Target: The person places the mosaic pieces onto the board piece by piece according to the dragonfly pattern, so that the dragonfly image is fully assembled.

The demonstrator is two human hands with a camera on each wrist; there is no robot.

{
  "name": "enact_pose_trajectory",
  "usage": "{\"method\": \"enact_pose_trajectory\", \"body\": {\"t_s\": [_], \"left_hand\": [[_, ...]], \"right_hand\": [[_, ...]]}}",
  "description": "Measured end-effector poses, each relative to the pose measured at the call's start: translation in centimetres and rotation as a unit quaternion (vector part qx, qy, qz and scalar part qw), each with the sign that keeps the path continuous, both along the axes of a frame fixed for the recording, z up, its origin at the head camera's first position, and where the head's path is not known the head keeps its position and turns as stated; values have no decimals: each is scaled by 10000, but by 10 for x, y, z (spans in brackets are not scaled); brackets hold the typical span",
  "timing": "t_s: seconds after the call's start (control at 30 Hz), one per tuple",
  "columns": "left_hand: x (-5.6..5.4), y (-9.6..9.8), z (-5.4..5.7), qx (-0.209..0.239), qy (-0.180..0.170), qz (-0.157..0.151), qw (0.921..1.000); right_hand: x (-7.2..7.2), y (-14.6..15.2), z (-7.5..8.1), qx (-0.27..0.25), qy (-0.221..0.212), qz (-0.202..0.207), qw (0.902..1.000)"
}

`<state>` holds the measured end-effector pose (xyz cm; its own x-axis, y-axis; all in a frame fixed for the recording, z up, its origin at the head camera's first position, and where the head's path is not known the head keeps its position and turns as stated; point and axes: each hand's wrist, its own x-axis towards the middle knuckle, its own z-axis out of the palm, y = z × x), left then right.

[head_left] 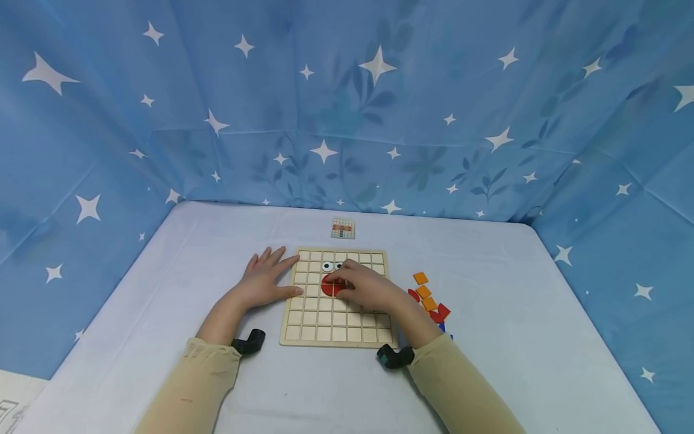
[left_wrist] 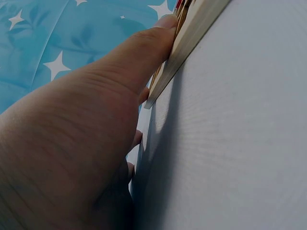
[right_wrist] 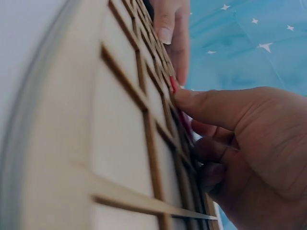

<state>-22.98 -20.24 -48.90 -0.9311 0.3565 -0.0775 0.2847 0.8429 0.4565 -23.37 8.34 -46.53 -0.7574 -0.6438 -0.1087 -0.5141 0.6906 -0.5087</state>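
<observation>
A wooden grid board (head_left: 309,333) lies on the white table. On it sit two round eye tiles (head_left: 328,266) and, below them, red pieces (head_left: 332,289) making a rounded shape. My right hand (head_left: 368,288) reaches over the board, thumb and index finger bent at the red pieces; the right wrist view shows the thumb tip against a red piece (right_wrist: 173,85), the other fingers curled beneath. Part of the shape is hidden by this hand. My left hand (head_left: 262,283) lies spread at the board's left side, its thumb (left_wrist: 144,50) resting on the edge.
Right of the board lie loose orange square tiles (head_left: 423,292), red pieces (head_left: 443,311) and blue pieces (head_left: 441,327), partly behind the right forearm. A small picture card (head_left: 343,228) lies beyond the board. Blue star-patterned curtain (head_left: 325,120) encloses the table's back and sides.
</observation>
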Motion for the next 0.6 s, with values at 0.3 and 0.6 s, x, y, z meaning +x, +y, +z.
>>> {"method": "enact_pose_trajectory", "body": {"t_s": [0.3, 0.6], "left_hand": [[-1, 0, -3, 0, -35, 2, 10000], [-1, 0, -3, -63, 9, 25, 10000]], "right_hand": [[0, 23, 18, -146, -15, -86, 9999], [-3, 90, 47, -286, 30, -590, 9978]]}}
